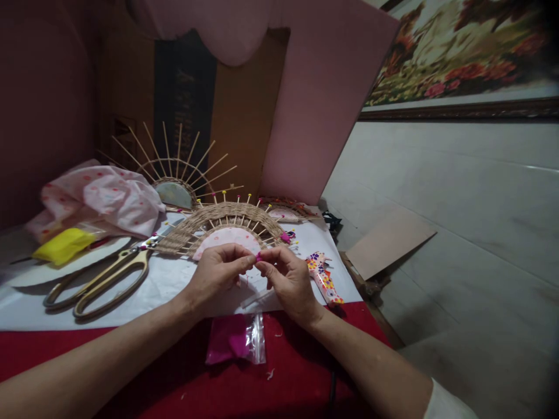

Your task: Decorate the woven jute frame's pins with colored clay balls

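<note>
My left hand (217,278) and my right hand (292,285) meet over the near part of the table, fingertips almost touching. Between them they pinch a small magenta bit of soft clay (258,256). Just behind stands a woven half-round fan shape (225,212) with a pale pink dotted centre and thin sticks tipped with yellow and magenta beads. Below my hands lies a clear zip bag (256,338) with a magenta block of clay inside. A thin pale stick or tube (257,298) rests under my fingers, partly hidden.
Large gold-handled scissors (116,282) lie left, near a yellow clay packet (65,245) and crumpled dotted cloth (117,195). Behind is an unfinished stick frame (174,157). A flower-patterned piece (324,276) sits right, near the table's edge. A red cloth (152,372) covers the front.
</note>
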A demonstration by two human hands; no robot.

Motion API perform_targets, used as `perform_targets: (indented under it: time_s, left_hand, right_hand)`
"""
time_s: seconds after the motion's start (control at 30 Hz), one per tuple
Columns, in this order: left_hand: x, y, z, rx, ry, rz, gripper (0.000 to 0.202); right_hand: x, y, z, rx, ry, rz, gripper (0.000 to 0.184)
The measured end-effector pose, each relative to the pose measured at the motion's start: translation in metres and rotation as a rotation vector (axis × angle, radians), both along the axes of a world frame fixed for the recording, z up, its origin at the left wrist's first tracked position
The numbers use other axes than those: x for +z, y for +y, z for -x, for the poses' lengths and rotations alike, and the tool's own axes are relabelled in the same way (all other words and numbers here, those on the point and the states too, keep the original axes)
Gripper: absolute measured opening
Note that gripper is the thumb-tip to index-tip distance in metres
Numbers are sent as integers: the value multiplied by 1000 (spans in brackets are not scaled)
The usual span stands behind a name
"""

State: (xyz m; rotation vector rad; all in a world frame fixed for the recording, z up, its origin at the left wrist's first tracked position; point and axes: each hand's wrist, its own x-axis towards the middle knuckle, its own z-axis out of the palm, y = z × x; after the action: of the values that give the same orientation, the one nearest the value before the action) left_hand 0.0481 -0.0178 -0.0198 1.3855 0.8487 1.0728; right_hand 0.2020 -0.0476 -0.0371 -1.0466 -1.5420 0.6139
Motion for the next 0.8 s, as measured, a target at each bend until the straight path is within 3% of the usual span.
perform_targets:
  time_s: [0.4,0.6,0.8]
  left_hand:
    - [-1,-1,0,38,4,-146,20]
    - [1,-3,-1,83,34,-311,9]
    - [1,-4,-1,100,43,-316,7]
  right_hand:
    - [4,6,0,149,305,151,15]
    - [5,6,0,196,353,220,18]
    - [4,5,1,216,356,228,18]
